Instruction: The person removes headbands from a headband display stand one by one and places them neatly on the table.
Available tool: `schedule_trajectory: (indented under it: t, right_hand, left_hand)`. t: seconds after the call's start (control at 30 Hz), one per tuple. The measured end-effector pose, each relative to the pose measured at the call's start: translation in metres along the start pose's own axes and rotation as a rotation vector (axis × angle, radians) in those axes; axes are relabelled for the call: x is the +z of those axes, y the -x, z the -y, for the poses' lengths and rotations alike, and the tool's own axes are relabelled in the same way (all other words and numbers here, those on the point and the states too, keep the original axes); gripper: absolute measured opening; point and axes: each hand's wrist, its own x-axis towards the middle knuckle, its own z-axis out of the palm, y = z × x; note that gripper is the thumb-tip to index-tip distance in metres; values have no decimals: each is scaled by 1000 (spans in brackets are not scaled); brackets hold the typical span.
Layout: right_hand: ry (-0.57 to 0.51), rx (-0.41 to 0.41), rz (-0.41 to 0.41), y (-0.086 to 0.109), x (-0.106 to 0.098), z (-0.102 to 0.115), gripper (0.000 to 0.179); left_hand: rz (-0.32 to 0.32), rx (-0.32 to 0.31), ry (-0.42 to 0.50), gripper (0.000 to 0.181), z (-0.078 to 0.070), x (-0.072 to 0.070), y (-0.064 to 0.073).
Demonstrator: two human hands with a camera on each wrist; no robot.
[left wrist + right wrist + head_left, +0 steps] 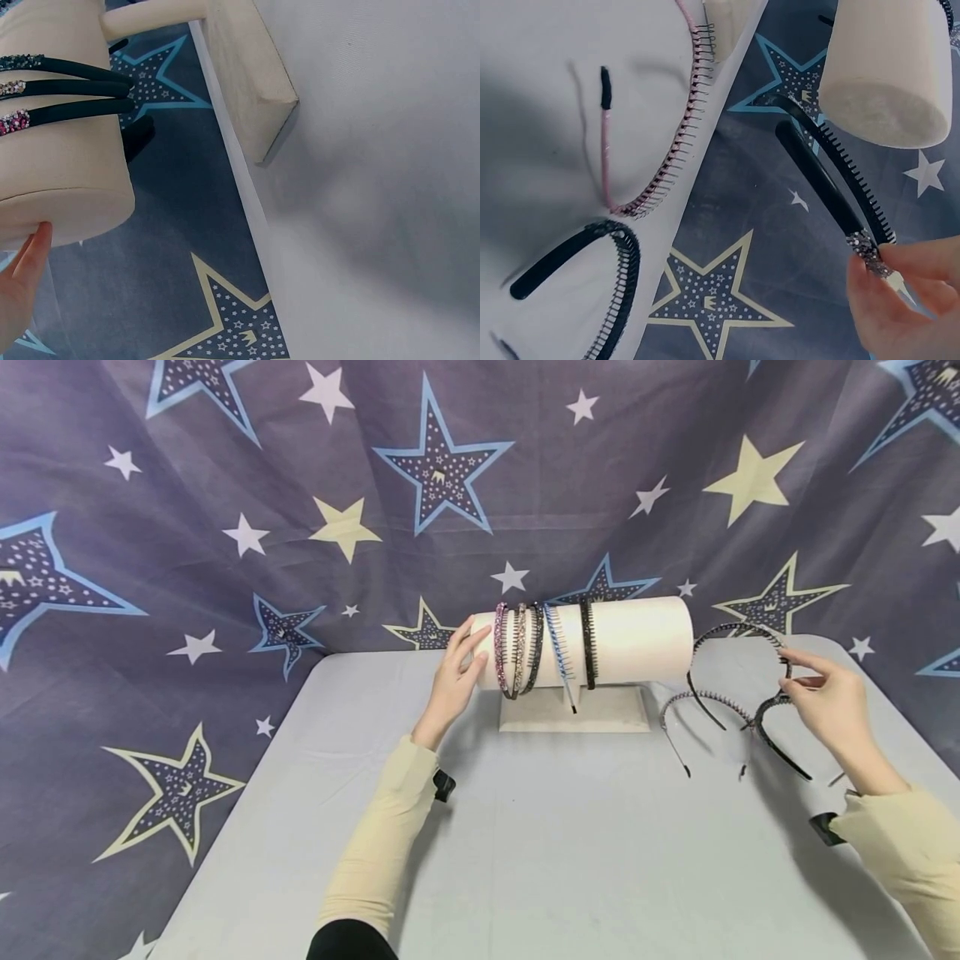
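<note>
A cream cylindrical display stand [645, 639] lies level on its post above a flat base [577, 720]. My left hand [446, 689] is at its left end, straight fingers touching the end face in the left wrist view. Around the roll sit several headbands: a pink glittery headband [500, 647], two more glittery ones, a blue toothed headband [557, 639] and a black toothed headband [588, 643]. My right hand [836, 706] pinches another black toothed headband [819, 178] by its sparkly top, holding it up beside the roll's right end, apart from it.
On the table [585, 860] at the right lie a pink toothed headband [660, 180] and a black toothed headband [634, 277], below my right hand. A further headband tip [836, 779] shows by my right wrist. A star-patterned curtain [525, 485] hangs behind.
</note>
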Motion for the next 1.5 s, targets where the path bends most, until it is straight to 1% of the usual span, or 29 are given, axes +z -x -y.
schedule_trajectory:
  t: [0.23, 0.33, 0.4, 0.47, 0.5, 0.57, 0.6, 0.63, 0.67, 0.73, 0.8, 0.83, 0.87, 0.9, 0.93, 1.0, 1.07, 1.17, 1.3, 1.5]
  right_hand:
    - [-2, -11, 44, 9, -10, -7, 38]
    - [3, -12, 65, 12, -14, -11, 42]
    - [19, -8, 82, 13, -16, -16, 43]
    - [42, 2, 103, 13, -17, -26, 42]
    - [49, 6, 107, 12, -16, -38, 42]
    - [90, 13, 117, 9, -13, -70, 41]
    - [108, 31, 134, 8, -13, -79, 41]
    - [126, 32, 134, 5, -10, -103, 40]
    - [145, 36, 143, 6, -10, -106, 40]
    - [169, 24, 144, 4, -8, -136, 40]
    - [177, 24, 157, 3, -8, -156, 41]
    - [181, 10, 150, 3, -7, -174, 41]
    - [177, 8, 160, 5, -9, -176, 41]
    - [176, 1, 159, 3, -8, -199, 41]
    - [184, 6, 171, 3, -8, -206, 42]
    - [189, 3, 186, 6, -12, -214, 42]
    - [190, 8, 203, 9, -16, -217, 41]
    - [179, 12, 220, 16, -21, -217, 42]
    - [151, 42, 250, 25, -28, -216, 44]
    - [181, 79, 268, 36, -37, -219, 48]
  left_hand:
    - [2, -1, 1, 36, 0, 0, 0]
    - [1, 3, 4, 36, -1, 0, -1]
    - [2, 1, 5, 36, -1, 0, -1]
    - [4, 0, 4, 36, -1, 0, -2]
    - [5, -2, 1, 36, -1, 0, -2]
    - [6, -1, 0, 36, -1, 1, -2]
    - [5, -3, -4, 36, -1, 1, -3]
    - [5, -2, -3, 36, -1, 1, -3]
    - [5, -1, -3, 36, -1, 2, -3]
    - [4, 0, 1, 36, -1, 2, -3]
    - [3, -1, 2, 36, -1, 1, -3]
    - [3, 0, 4, 36, -1, 1, -3]
    - [3, -1, 4, 36, 0, 1, -3]
    - [3, 0, 4, 36, 0, 1, -3]
    - [3, -1, 5, 36, 0, 1, -3]
    - [2, 0, 4, 36, 0, 1, -2]
    - [1, -2, 5, 36, 0, 1, -2]
    - [2, 1, 6, 36, 1, 1, -1]
    - [3, 5, 7, 36, 1, 0, -1]
    - [3, 0, 0, 36, 1, 0, -1]
